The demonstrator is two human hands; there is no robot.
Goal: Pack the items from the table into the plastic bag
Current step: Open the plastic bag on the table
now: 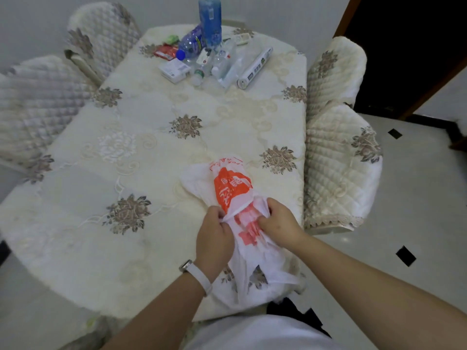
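A white plastic bag with orange print lies crumpled on the near right part of the table. My left hand pinches its left side, and my right hand grips the right side just opposite. At the far end of the table lies a cluster of items: a tall blue bottle, a clear water bottle with a blue cap, a white box, a red packet, a green packet, small clear bottles and a white tube.
The table carries a cream embroidered cloth with brown flowers. Quilted chairs stand at the left, far left and right. A tiled floor and a dark doorway lie to the right.
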